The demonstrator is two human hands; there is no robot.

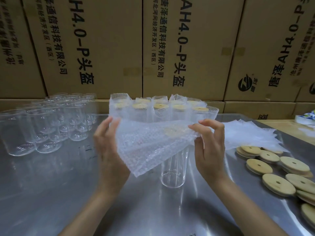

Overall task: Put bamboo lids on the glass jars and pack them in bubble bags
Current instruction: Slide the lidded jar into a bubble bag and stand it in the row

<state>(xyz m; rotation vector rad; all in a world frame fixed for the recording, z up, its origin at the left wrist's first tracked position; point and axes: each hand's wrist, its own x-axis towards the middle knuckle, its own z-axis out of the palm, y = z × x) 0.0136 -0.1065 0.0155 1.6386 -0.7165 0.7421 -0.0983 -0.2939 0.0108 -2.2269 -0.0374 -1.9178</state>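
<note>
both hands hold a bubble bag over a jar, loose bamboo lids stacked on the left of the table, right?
Not quite: the head view shows the lids on the right. Both the left hand and right hand do hold the bubble bag over the jar.

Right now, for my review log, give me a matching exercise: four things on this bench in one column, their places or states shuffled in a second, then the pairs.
Things:
1. bubble bag
2. loose bamboo lids
3. empty jars
4. bagged jars

Places or states:
A. grouped, far left
B. held between left hand and right hand
C. near right of table
D. lidded, back centre

Pairs: 1-B, 2-C, 3-A, 4-D
</note>
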